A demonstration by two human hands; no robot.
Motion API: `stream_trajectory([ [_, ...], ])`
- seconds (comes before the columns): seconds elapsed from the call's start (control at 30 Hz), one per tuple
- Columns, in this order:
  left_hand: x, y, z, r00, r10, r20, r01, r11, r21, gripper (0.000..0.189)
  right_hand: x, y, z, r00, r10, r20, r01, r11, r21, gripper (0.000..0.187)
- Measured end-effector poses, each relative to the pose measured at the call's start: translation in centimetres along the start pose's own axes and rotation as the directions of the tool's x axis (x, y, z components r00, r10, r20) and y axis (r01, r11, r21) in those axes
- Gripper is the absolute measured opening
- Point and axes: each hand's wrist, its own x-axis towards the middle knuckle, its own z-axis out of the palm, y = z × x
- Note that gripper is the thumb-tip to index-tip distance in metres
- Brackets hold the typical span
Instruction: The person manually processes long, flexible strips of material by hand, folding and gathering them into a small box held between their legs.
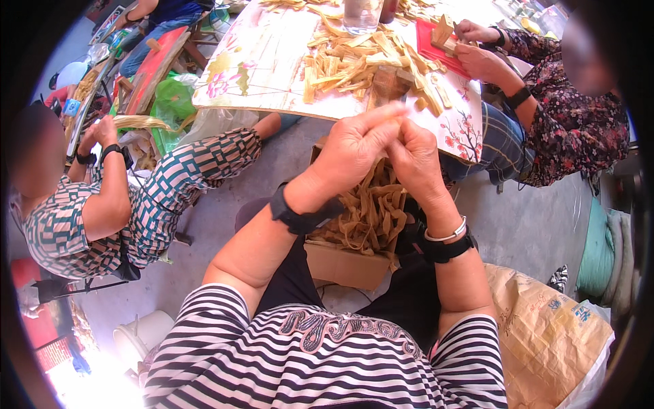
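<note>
My left hand (355,145) and my right hand (416,156) meet at the fingertips near the front edge of the table. Their fingers are pinched, and the tips are blurred. Whether a thin strip lies between them cannot be seen. Just beyond the fingers, a wooden block (392,83) stands on the table, partly covered by my left hand. Flat, pale yellow dried strips (352,56) are heaped around it. Below my hands, a cardboard box (347,263) between my knees holds brownish, curled strips (370,214).
The flower-printed tabletop (276,66) carries a clear cup (361,15). At right, a person (567,112) handles a wooden block (443,33) over a red tray (426,43). Another person (102,204) at left holds pale strips (140,122). A large paper sack (546,337) lies at my right.
</note>
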Motion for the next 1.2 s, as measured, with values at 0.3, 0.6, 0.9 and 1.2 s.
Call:
stream_trajectory([
  [0.3, 0.0, 0.9, -1.9, 0.983, -0.174, -0.056, 0.171, 0.776, 0.606, 0.018, -1.7, 2.3, -0.1, 0.895, 0.329, 0.302, -0.446, 0.693, 0.567, 0.03],
  [0.6, -0.3, -0.4, -0.9, 0.904, 0.382, 0.189, -0.405, 0.631, 0.662, 0.006, -1.4, 3.3, -2.9, 0.69, 0.205, 0.695, -0.719, 0.31, 0.622, 0.025],
  [0.9, -0.5, -1.3, -1.3, 0.994, 0.108, -0.003, -0.084, 0.786, 0.613, 0.008, -2.1, 4.1, -3.0, 0.905, 0.152, 0.399, -0.384, 0.697, 0.605, 0.019],
  [1.2, -0.9, -0.4, -2.2, 0.986, 0.156, 0.053, -0.158, 0.813, 0.56, 0.014, -3.4, 3.6, -0.6, 0.906, 0.25, 0.342, -0.408, 0.291, 0.865, 0.021],
])
